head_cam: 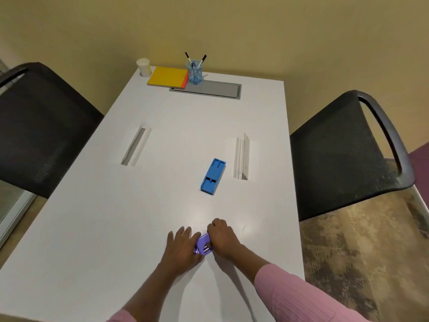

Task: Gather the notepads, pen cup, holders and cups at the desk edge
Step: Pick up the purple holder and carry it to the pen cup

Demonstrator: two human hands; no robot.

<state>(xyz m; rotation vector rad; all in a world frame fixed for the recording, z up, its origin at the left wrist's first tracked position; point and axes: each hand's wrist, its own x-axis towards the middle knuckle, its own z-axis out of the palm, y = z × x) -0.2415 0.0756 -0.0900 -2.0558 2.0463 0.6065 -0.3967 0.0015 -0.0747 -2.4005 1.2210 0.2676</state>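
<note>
A purple holder (204, 244) lies on the white desk (116, 228) near the front, between both my hands. My left hand (183, 246) presses against its left side and my right hand (222, 238) closes over its right side. A blue holder (212, 176) lies flat further up the desk. At the far edge sit a yellow notepad (168, 76) on an orange one, a clear blue pen cup (194, 72) with markers, and a white cup (144, 67).
Two clear acrylic sign holders lie on the desk, one at the left (135, 145) and one at the right (242, 156). A grey cable hatch (213, 89) is set in the far end. Black mesh chairs stand at the left (34, 126) and right (343, 154).
</note>
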